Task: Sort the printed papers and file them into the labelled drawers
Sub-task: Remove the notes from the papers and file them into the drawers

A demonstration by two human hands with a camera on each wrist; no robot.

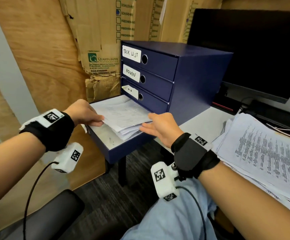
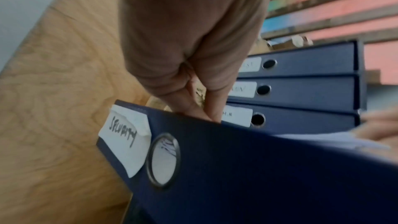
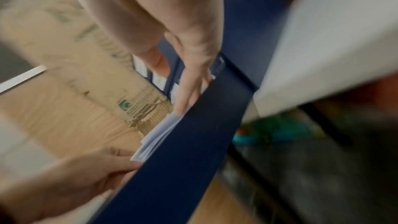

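Hiding left hand [image 1: 84, 112] fingertips: papers [image 1: 123, 116] in drawer [image 1: 121, 149].

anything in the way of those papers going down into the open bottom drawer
Nothing visible does. The papers already lie in the open drawer, slightly askew, with the left hand and right hand at their edges. The drawers above are closed.

White desk [image 1: 208, 118], right of frame: blue drawer unit [image 1: 189, 70] at centre, loose printed paper stack [image 1: 262, 153] lower right, black monitor [image 1: 255, 49] upper right.
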